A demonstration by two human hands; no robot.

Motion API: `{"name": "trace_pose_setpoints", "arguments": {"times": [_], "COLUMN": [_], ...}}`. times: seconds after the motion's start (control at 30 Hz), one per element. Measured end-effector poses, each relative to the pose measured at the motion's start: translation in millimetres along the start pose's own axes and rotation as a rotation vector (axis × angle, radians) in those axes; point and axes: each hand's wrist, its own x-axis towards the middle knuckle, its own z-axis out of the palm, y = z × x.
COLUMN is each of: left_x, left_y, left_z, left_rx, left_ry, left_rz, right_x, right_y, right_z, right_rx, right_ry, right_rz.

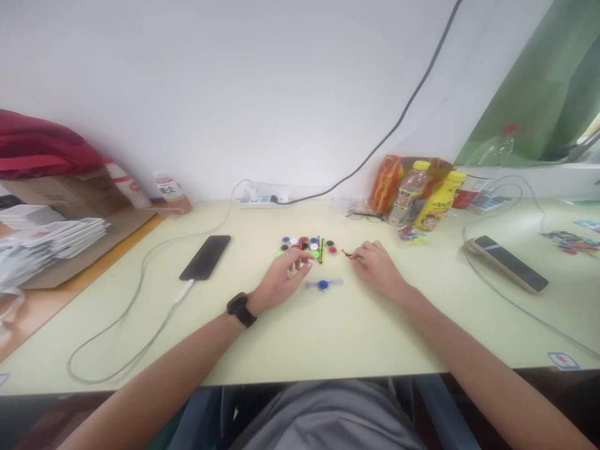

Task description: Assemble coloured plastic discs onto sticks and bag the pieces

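Several small coloured round pieces (307, 245) lie in a cluster on the pale desk (328, 331), with thin coloured sticks among them. My left hand (281, 278), a black watch on its wrist, rests just before the cluster with fingers curled, fingertips pinched near a green piece; what they hold is too small to name. My right hand (377, 265) lies to the right, fingers pinched on a thin red stick (347, 254). Between the hands lies a pale stick with a blue round piece (323, 285) on it.
A black phone (206, 257) on a white cable lies to the left, another phone (510, 263) to the right. Yellow-capped bottles (422, 197) and snack bags stand at the back right, glasses (365, 216) beside them. A power strip (262, 199) sits by the wall. Stacked papers (51, 240) lie far left.
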Motion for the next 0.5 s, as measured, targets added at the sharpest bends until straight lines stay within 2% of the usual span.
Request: {"name": "trace_pose_setpoints", "arguments": {"times": [0.17, 0.5], "left_x": [0.0, -0.4], "left_y": [-0.4, 2.2], "left_z": [-0.6, -0.8], "left_rx": [-0.001, 0.007], "left_ry": [-0.001, -0.006], "left_rz": [0.007, 0.021], "right_x": [0.8, 5.1], "right_y": [-4.0, -1.6], "right_z": [-2.9, -7.3], "right_rx": [0.091, 0.261], "right_ry": [-0.001, 0.023], "right_rz": [-0.008, 0.144]}}
